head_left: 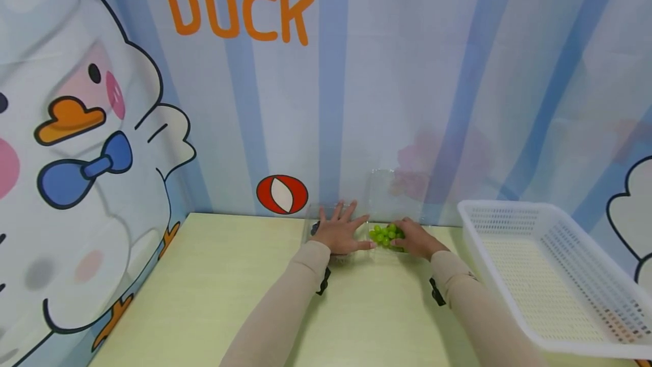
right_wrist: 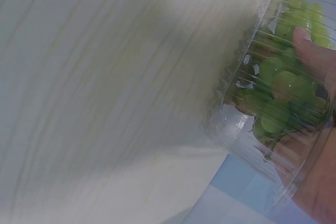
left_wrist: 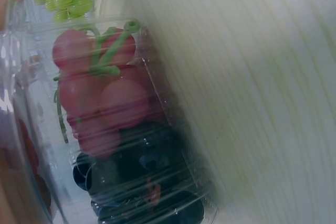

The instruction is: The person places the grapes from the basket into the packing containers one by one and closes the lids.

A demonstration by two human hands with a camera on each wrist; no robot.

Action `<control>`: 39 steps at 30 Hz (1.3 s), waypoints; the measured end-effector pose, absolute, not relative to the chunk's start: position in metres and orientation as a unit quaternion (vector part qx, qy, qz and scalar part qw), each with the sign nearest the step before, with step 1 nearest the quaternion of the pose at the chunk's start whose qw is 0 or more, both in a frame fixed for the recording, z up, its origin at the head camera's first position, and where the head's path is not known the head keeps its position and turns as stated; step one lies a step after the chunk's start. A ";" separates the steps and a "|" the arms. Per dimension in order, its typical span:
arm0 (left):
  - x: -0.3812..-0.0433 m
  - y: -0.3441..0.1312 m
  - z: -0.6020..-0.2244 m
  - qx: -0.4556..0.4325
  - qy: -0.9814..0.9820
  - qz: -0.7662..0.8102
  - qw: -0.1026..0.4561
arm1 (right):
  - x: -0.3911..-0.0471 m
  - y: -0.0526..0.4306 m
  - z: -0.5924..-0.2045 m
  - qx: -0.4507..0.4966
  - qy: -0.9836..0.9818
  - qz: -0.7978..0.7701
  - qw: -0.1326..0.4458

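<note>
Fingers spread, my left hand [head_left: 340,235] lies over a clear plastic box at the back of the table. In the left wrist view that box [left_wrist: 44,145] contains red grapes [left_wrist: 123,103] and black grapes [left_wrist: 142,166]; only a few dark ones show past the hand in the head view. My right hand [head_left: 415,238] reaches into a second clear box [right_wrist: 226,121] and grips the bunch of green grapes [head_left: 384,235]. Its thumb lies on the grapes in the right wrist view, the other fingers partly behind the plastic. The second box's transparent lid [head_left: 399,188] stands raised behind.
To the right stands a large white perforated basket [head_left: 489,276]. A cloth backdrop [head_left: 351,84] with printed stripes and a duck rises directly behind the pale yellow table [head_left: 229,293]. Both boxes sit close to that backdrop, side by side.
</note>
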State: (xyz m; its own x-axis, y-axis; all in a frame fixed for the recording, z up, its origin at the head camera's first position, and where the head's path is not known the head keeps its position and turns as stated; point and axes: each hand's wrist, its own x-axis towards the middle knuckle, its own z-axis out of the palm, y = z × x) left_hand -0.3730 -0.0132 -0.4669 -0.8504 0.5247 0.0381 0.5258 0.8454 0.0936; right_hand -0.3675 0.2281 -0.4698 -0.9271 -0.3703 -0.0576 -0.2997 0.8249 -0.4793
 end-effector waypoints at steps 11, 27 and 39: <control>-0.369 -0.014 -0.463 -0.275 -0.960 -0.050 0.014 | -0.367 0.228 -0.470 -0.175 0.952 -0.236 0.078; -0.366 -0.014 -0.459 -0.275 -0.960 -0.054 0.011 | -0.368 0.228 -0.467 -0.175 0.955 -0.223 0.087; -0.368 -0.015 -0.463 -0.273 -0.960 -0.057 0.012 | -0.367 0.227 -0.467 -0.164 0.956 -0.225 0.099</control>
State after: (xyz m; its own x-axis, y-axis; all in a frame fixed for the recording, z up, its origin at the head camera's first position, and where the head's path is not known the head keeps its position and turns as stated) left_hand -0.3681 -0.0147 -0.4627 -0.8504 0.5235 0.0531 0.5261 0.8442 0.1025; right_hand -0.3671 0.2272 -0.4668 -0.9269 -0.3574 -0.1148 -0.2689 0.8454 -0.4615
